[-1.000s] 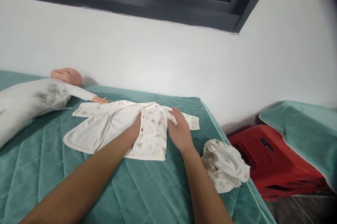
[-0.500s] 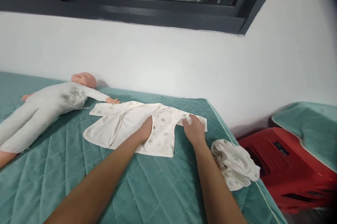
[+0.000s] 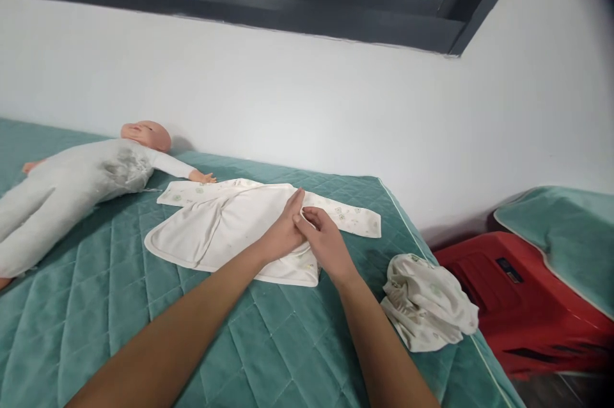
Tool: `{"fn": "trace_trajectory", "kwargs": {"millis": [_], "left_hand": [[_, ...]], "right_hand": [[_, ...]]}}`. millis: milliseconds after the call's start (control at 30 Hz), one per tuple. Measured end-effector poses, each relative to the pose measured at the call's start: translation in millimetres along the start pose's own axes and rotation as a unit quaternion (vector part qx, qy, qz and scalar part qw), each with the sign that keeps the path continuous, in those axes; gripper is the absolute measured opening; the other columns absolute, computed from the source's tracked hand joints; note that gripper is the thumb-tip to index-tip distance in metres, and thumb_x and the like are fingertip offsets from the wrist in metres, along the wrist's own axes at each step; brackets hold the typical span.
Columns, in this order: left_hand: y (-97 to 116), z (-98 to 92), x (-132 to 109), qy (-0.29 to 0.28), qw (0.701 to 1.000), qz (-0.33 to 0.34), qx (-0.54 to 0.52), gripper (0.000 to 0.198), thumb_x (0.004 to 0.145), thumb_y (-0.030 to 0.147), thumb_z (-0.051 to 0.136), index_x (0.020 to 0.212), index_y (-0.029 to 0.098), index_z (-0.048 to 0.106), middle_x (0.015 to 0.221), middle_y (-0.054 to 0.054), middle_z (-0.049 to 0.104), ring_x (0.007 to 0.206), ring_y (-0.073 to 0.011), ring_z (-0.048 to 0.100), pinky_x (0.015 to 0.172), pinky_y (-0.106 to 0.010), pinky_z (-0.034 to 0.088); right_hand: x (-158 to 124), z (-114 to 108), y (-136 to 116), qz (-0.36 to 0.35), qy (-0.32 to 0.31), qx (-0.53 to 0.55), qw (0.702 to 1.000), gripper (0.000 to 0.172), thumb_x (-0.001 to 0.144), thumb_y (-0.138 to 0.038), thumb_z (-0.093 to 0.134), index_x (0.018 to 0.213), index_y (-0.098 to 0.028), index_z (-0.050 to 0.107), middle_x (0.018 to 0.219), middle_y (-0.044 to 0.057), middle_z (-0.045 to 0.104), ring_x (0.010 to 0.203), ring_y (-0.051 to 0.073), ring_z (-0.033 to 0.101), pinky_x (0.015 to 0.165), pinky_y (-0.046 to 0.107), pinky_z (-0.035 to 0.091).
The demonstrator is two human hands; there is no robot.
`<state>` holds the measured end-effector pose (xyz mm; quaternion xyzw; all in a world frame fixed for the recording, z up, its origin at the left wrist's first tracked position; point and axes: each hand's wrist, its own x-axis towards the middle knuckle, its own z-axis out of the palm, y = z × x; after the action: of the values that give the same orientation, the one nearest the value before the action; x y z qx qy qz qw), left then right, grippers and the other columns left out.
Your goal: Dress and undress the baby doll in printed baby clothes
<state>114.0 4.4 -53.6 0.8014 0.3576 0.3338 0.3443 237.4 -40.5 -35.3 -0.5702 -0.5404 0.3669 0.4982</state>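
A white long-sleeved baby shirt [image 3: 240, 222] with small printed figures lies spread on the quilted bed, its front open and the plain inside showing on the left. Over its right front panel my two hands meet. My left hand [image 3: 286, 229] is closed at the cloth, fingers long and pressed together, the thumb side partly hidden. My right hand [image 3: 327, 243] pinches the shirt's edge against the left fingers, with a bit of white cloth showing between them. To the left lies a baby doll [image 3: 81, 174] in a white body, one arm reaching towards the shirt's left sleeve.
A crumpled white printed cloth [image 3: 429, 302] lies by the bed's right edge. The bed has a green quilted cover [image 3: 268, 344]. Beside it stands a red plastic stool or chair [image 3: 522, 306], partly under green fabric [image 3: 566, 229]. A white wall [image 3: 268, 101] and dark window frame [image 3: 297, 11] are behind.
My right hand has left the right sleeve and come leftwards to my left hand. My left hand has shifted right and up over the front panel. The view has tilted slightly down.
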Motion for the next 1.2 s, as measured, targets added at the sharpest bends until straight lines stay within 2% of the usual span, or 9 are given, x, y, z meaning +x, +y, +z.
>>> {"fn": "trace_trajectory", "kwargs": {"millis": [167,267,367,467,633,767,900,1100,1200], "left_hand": [[8.9,-0.9,0.6,-0.023,0.998,0.001,-0.067,0.075,0.088,0.021,0.050,0.155,0.023,0.016,0.162,-0.004,0.020,0.148,-0.0219,0.025,0.122,-0.035,0.029],[6.0,0.6,0.4,0.029,0.997,-0.004,-0.070,0.069,0.090,0.034,0.054,0.152,0.022,0.025,0.161,-0.006,0.024,0.148,-0.0223,0.025,0.121,-0.036,0.029],[-2.1,-0.1,1.9,0.074,0.996,-0.023,-0.049,0.057,0.093,0.039,0.050,0.145,0.022,0.037,0.154,-0.008,0.038,0.142,-0.0213,0.037,0.118,-0.037,0.033],[-8.6,-2.1,4.1,0.035,0.999,-0.029,0.011,0.050,0.095,0.042,0.045,0.141,0.020,0.045,0.149,-0.008,0.046,0.138,-0.0215,0.041,0.118,-0.038,0.031],[-15.2,-2.0,7.9,-0.068,0.989,0.025,0.132,0.056,0.097,0.051,0.037,0.145,0.024,0.042,0.157,-0.003,0.035,0.148,-0.0212,0.025,0.123,-0.042,0.018],[-21.4,-0.7,16.0,-0.065,0.978,0.013,0.198,0.054,0.098,0.050,0.032,0.145,0.026,0.042,0.153,-0.002,0.041,0.143,-0.0202,0.034,0.123,-0.045,0.018],[-26.1,-1.1,27.7,-0.032,0.976,-0.001,0.215,0.056,0.098,0.049,0.032,0.148,0.024,0.037,0.149,-0.005,0.047,0.138,-0.0216,0.041,0.119,-0.041,0.026],[-32.6,0.3,45.0,-0.021,0.960,0.012,0.278,0.060,0.098,0.047,0.031,0.153,0.025,0.024,0.161,-0.006,0.024,0.144,-0.0262,0.029,0.115,-0.046,0.029],[-34.7,1.9,50.7,-0.009,0.951,0.007,0.310,0.055,0.097,0.049,0.031,0.148,0.029,0.032,0.158,-0.006,0.029,0.138,-0.0285,0.036,0.110,-0.049,0.033]], "right_hand": [[8.1,-5.2,4.4,0.009,0.061,-0.021,0.998,0.023,0.078,-0.034,0.055,0.093,-0.019,0.064,0.097,0.005,0.072,0.092,0.022,0.065,0.085,0.035,0.050],[13.2,-15.8,5.5,0.030,0.099,0.087,0.991,0.029,0.077,-0.039,0.052,0.096,-0.020,0.059,0.094,0.006,0.072,0.083,0.023,0.067,0.072,0.033,0.053],[19.2,-31.0,10.0,0.099,0.133,0.180,0.970,0.035,0.072,-0.037,0.051,0.103,-0.019,0.053,0.093,0.007,0.072,0.078,0.024,0.068,0.063,0.034,0.054],[24.1,-46.2,15.7,0.151,0.147,0.183,0.960,0.040,0.068,-0.030,0.049,0.106,-0.018,0.055,0.087,0.008,0.072,0.074,0.026,0.069,0.058,0.035,0.053],[26.0,-66.5,19.4,0.164,0.189,0.223,0.942,0.045,0.058,-0.016,0.056,0.102,-0.021,0.053,0.103,0.005,0.072,0.078,0.022,0.070,0.060,0.030,0.055],[25.7,-73.7,24.0,0.168,0.144,0.241,0.945,0.048,0.052,-0.013,0.060,0.100,-0.021,0.055,0.116,0.007,0.069,0.083,0.021,0.069,0.066,0.031,0.057],[27.4,-70.8,30.7,0.104,0.151,0.141,0.973,0.048,0.053,-0.013,0.061,0.101,-0.018,0.060,0.117,0.010,0.068,0.099,0.024,0.066,0.086,0.037,0.055],[27.2,-73.1,31.0,-0.099,0.141,0.060,0.983,0.061,0.057,-0.009,0.041,0.116,-0.018,0.058,0.128,0.007,0.062,0.117,0.021,0.060,0.102,0.040,0.047],[26.3,-76.2,33.2,-0.093,0.160,-0.067,0.981,0.061,0.056,-0.005,0.038,0.111,-0.016,0.061,0.120,0.009,0.064,0.118,0.023,0.058,0.103,0.042,0.045]]}}
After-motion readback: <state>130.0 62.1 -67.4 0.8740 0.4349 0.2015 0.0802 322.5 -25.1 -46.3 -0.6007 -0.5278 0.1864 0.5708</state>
